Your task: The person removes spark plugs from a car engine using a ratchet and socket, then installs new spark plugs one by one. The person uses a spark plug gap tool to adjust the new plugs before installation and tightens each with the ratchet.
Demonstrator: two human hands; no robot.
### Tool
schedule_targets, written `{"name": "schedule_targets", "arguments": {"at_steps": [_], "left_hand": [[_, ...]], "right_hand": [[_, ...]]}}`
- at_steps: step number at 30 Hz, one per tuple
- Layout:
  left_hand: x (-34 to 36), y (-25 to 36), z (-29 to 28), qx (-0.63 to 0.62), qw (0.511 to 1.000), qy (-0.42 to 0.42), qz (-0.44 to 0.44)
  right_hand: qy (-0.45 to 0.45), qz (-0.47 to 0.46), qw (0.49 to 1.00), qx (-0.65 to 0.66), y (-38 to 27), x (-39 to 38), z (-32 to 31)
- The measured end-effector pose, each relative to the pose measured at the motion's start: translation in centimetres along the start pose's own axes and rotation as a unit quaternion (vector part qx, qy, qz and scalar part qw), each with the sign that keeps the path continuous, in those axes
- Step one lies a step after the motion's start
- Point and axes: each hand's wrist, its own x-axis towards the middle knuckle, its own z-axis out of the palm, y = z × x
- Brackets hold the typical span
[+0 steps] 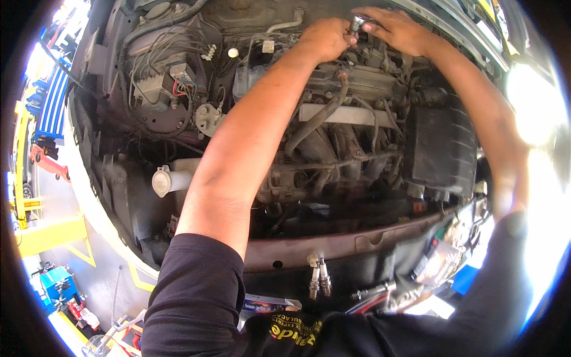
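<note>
Both of my hands are at the far side of the engine (351, 89), over its top. My left hand (328, 39) is closed, its fingers pinching the shaft of a chrome socket tool (357, 24) that points down toward the engine. My right hand (397, 31) reaches in from the right, with its thumb and fingers about the tool's shiny round head. The lower end of the tool is hidden among dark engine parts. Just nearer to me a rubber hose (324, 113) curves across the engine.
Two spark plugs (319, 281) lie on the near edge, with a metal socket extension (373, 290) to their right. A black ribbed box (441, 149) sits right of the engine. A white-capped filler neck (169, 181) stands at left. Yellow and blue shop equipment (56, 284) is beyond the fender.
</note>
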Motion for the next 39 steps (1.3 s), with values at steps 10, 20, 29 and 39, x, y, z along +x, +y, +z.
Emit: {"name": "schedule_targets", "arguments": {"at_steps": [10,20,29,39], "left_hand": [[0.0,0.3,-0.2,-0.062,0.998,-0.017,0.005],[-1.0,1.2,-1.3,-0.035,0.999,-0.001,0.004],[-1.0,2.6,-2.0,0.002,0.999,-0.024,-0.029],[-0.7,2.5,-1.4,-0.135,0.989,-0.049,-0.046]], "right_hand": [[0.121,-0.025,0.992,0.0,2.2,0.1,3.8],[0.082,0.127,0.988,0.027,-5.0,-1.1,-0.1],[-0.02,0.153,0.988,0.014,-6.2,-1.2,-2.6],[0.002,0.044,0.998,0.049,-1.5,-0.7,-1.3]]}}
